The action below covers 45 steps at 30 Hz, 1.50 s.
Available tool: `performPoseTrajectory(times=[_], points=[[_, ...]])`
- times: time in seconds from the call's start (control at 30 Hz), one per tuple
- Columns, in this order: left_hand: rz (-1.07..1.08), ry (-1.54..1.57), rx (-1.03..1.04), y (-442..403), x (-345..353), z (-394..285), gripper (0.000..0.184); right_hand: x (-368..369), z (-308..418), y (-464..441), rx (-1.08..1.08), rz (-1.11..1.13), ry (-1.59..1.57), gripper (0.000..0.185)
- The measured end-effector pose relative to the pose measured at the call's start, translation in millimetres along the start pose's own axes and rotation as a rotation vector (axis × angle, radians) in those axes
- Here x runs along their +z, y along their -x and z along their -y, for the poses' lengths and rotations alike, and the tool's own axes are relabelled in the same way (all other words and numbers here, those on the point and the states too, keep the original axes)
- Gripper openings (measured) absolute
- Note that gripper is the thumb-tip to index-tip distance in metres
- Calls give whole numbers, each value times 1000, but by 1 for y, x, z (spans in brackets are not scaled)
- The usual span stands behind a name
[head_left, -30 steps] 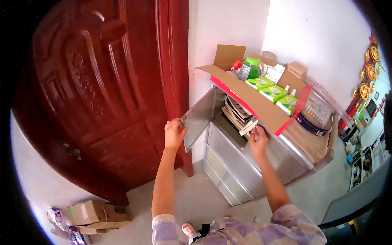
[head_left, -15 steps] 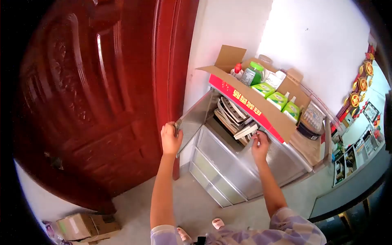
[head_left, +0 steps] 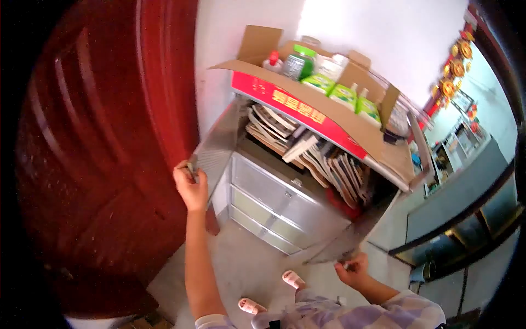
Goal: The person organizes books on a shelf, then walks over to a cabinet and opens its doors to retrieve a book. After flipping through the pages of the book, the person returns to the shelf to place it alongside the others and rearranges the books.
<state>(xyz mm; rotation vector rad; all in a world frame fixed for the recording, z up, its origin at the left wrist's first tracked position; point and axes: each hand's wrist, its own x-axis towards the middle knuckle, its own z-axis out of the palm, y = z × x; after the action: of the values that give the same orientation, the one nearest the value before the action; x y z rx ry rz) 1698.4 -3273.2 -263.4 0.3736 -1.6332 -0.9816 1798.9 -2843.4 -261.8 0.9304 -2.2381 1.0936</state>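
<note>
My left hand [head_left: 190,187] is closed on the outer edge of the left cabinet door [head_left: 218,152], which stands swung out beside the red door frame. Lower right, my right hand [head_left: 353,270] grips the edge of the right cabinet door [head_left: 346,240], also swung out and blurred by motion. Between them the upper compartment of the metal cabinet [head_left: 263,176] is exposed. Inside, stacked and leaning books [head_left: 323,162] fill the shelf, some lying flat at the left, others tilted toward the right.
On top of the cabinet sits an opened red cardboard box [head_left: 296,104] with a green-lidded jar [head_left: 299,63], several green-and-white packs [head_left: 344,96] and bottles. A dark red wooden door [head_left: 98,164] fills the left side. My sandalled feet [head_left: 293,278] are on the floor below.
My right hand has pulled the right cabinet door outward and down toward me, uncovering more books. The left hand stays on the left door. The view has shifted to the right.
</note>
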Motion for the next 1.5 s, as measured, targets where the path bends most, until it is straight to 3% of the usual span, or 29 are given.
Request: performPoseTrajectory(times=[0.07, 0.13, 0.2, 0.27, 0.3, 0.4, 0.53, 0.6, 0.7, 0.8, 0.9, 0.97, 1.0, 1.03, 1.1, 1.17, 1.23, 1.3, 1.37, 1.5], points=[[-23, 86, 133, -2, 1, 0, 26, -28, 7, 45, 119, -50, -71, 31], [-26, 114, 154, -3, 3, 3, 27, -60, 16, 74, 42, -116, 173, 36], [28, 115, 28, -1, 1, -1, 29, -86, -19, 149, 43, -308, 400, 52], [26, 184, 91, 0, 4, 8, 28, -98, -30, 179, 262, -646, 260, 54], [23, 218, 121, 0, 5, 6, 27, -117, -21, 176, 344, -566, 230, 50], [-35, 157, 229, -2, 1, -6, 26, -136, -9, 160, 297, -592, 446, 43], [-19, 145, -24, 5, -11, 57, 24, -137, -15, 153, 376, -691, 386, 32], [31, -136, -112, 24, -34, 97, 20, -136, -23, 153, 369, -689, 398, 30], [170, -417, -376, 64, -90, 116, 16, -132, -19, 148, 556, -839, 312, 23], [348, -544, -444, 114, -144, 157, 18, -134, 2, 132, 369, -782, 588, 26], [614, -647, -253, 189, -193, 249, 17, -120, 30, 91, -181, -551, 657, 29], [840, -779, 0, 250, -211, 297, 19, -84, 17, 91, -204, -415, 399, 23], [946, -827, 33, 278, -211, 288, 20, -65, 33, 72, -220, -282, 369, 16], [1051, -868, 72, 306, -212, 279, 20, -48, 31, 63, -186, 0, 431, 14], [1147, -758, -302, 382, -207, 262, 23, 4, 14, 50, -153, 175, 291, 13], [1556, -743, -192, 476, -234, 333, 34, 61, -20, 63, 106, 56, 131, 11], [1570, -691, -546, 516, -207, 266, 34, 108, -56, 75, 369, -28, -70, 10], [1561, -685, -616, 536, -179, 232, 34, 146, -93, 85, 650, -71, -310, 10], [1560, -682, -603, 548, -149, 225, 34, 187, -140, 84, 585, -277, -607, 12], [1577, -708, -507, 571, -96, 242, 35, 201, -175, 27, 576, -502, -822, 25]])
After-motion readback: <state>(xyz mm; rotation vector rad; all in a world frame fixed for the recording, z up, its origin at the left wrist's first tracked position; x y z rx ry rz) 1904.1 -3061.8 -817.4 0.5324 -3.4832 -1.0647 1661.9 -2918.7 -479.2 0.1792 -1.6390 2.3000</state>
